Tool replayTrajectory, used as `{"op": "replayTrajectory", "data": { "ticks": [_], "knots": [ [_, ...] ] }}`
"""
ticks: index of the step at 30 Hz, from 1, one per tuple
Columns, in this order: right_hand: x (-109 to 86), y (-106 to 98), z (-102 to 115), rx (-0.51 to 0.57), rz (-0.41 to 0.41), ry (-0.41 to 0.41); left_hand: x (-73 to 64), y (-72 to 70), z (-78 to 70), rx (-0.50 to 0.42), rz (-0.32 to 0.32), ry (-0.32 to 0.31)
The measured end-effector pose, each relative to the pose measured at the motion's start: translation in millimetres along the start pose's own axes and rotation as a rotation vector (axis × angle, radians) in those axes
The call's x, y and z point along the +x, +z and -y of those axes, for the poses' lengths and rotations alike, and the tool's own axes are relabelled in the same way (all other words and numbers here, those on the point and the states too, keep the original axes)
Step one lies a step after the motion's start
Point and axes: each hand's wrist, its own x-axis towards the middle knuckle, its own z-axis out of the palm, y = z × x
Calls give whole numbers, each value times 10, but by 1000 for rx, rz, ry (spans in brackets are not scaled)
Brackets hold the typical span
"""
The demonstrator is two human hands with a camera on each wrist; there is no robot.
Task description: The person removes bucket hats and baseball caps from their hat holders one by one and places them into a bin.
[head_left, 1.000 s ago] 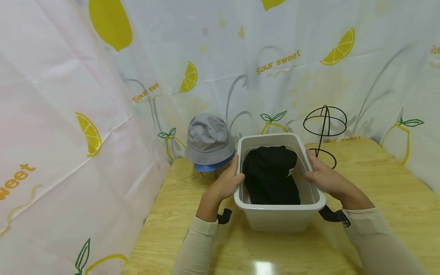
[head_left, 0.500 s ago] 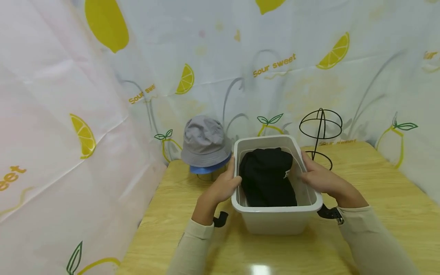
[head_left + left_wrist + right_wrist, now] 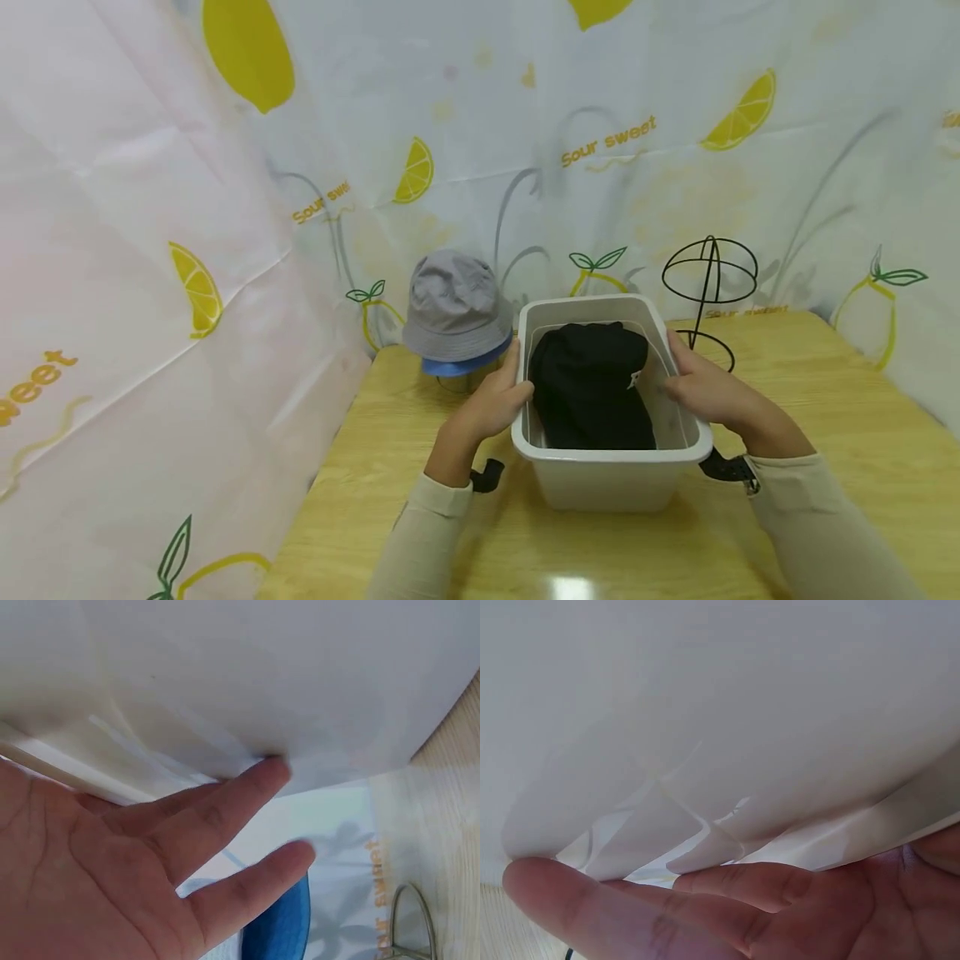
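Left hand (image 3: 492,404) and right hand (image 3: 708,388), fingers pinching white bin (image 3: 609,483) at nine and three o'clock.
A careless swing toward ten o'clock could topple gray hat (image 3: 453,304).

One bin (image 3: 607,483), one black item (image 3: 596,387), two brimmed hats (image 3: 453,304), two stands (image 3: 701,305).

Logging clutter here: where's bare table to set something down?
Bare table lies right of the right sleeve and wire stand; in front of the white bin, between the sleeves; and left of the left sleeve, before the grey hat. Crowded: either side of the bin, where the left hand and right hand hold it near hat and stand.
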Motion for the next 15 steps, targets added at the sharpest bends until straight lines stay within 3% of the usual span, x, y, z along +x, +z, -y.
{"op": "replayTrajectory", "data": {
  "ticks": [4,9,15],
  "knots": [
    [-28,-12,-1,-8,-6,2,21,-32,-30,158,-70,77],
    [-36,-4,-11,-11,3,24,19,-119,-89,343,-107,75],
    [-22,-8,1,9,4,6,134,-333,-172,513,-144,116]
  ]
}}
